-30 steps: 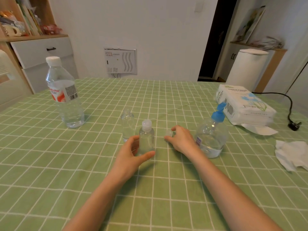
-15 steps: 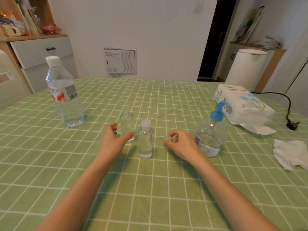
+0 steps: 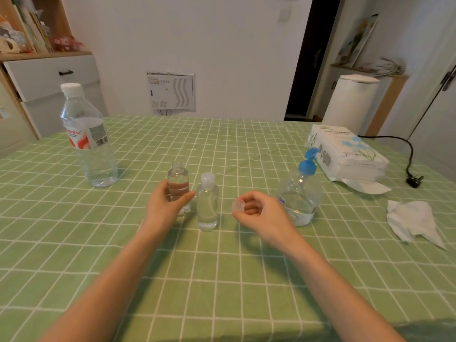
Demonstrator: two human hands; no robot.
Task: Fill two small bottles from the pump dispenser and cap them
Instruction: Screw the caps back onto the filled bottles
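My left hand (image 3: 167, 206) has shifted to grip the uncapped bottle (image 3: 178, 180); my right hand (image 3: 256, 211) pinches its cap (image 3: 238, 206); the capped bottle (image 3: 207, 206) looks finished.

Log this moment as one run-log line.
left hand: grips uncapped bottle | right hand: pinches loose cap | capped bottle: upright between hands | pump dispenser: untouched | step: second cap not yet on

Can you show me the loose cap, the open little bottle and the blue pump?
loose cap (image 3: 238, 206), head view, clear rim.
open little bottle (image 3: 178, 176), head view, bare shoulder.
blue pump (image 3: 307, 167), head view, round collar.
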